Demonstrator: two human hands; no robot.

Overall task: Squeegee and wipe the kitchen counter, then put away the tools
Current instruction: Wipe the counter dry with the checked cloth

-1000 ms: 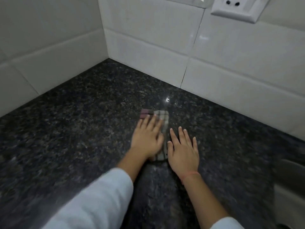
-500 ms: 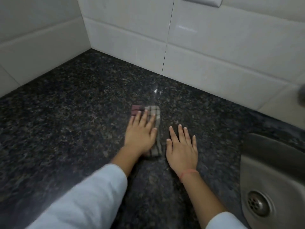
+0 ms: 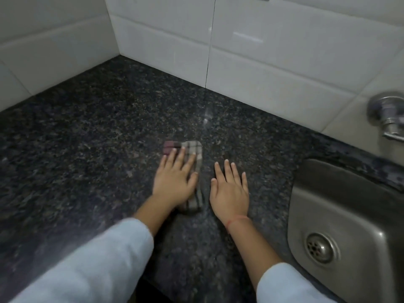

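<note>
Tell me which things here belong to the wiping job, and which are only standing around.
Job:
checked cloth, pressed under the left hand
dark counter
right hand, flat beside the cloth

Only standing around:
steel sink
tap
white wall tiles

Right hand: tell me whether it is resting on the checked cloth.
No, the right hand lies flat on the bare counter beside the cloth, which the left hand presses.

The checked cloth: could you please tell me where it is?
In the head view, the checked cloth lies on the counter near centre, under the left hand, just left of the right hand; the sink is farther right.
</note>
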